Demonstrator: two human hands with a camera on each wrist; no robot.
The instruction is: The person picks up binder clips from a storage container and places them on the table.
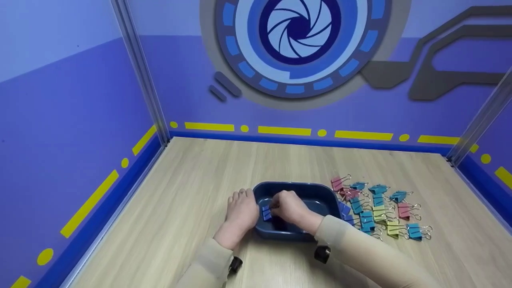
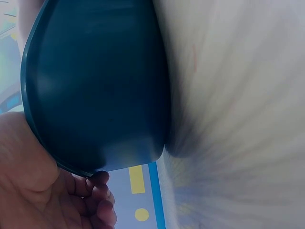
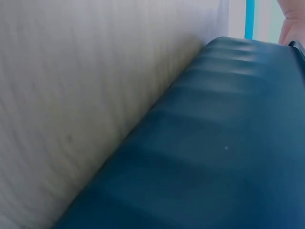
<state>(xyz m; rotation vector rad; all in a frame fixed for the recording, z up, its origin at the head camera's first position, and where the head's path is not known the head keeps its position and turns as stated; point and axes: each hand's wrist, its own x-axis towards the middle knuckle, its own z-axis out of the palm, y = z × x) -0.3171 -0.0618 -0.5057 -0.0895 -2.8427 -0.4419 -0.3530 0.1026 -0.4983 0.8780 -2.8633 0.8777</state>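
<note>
A dark blue rectangular tray [image 1: 280,233] stands on the wooden table, its outer wall filling much of both wrist views. My left hand [image 1: 243,210] grips its left rim; in the left wrist view the curled fingers [image 2: 106,210] lie against the edge. Inside the tray, my right hand [image 1: 291,207] pinches a blue binder clip [image 1: 267,213] near the left wall. The right fingertips are partly hidden in the head view. The right wrist view shows the tray's side [image 3: 205,133] but not the clip.
Right of the tray lie several binder clips: teal [image 1: 415,231], yellow [image 1: 393,228], pink [image 1: 405,211] and blue [image 1: 344,209], some against the tray's side. The wooden table [image 1: 192,180] is bounded by purple-blue panels [image 1: 180,80] at the back and sides.
</note>
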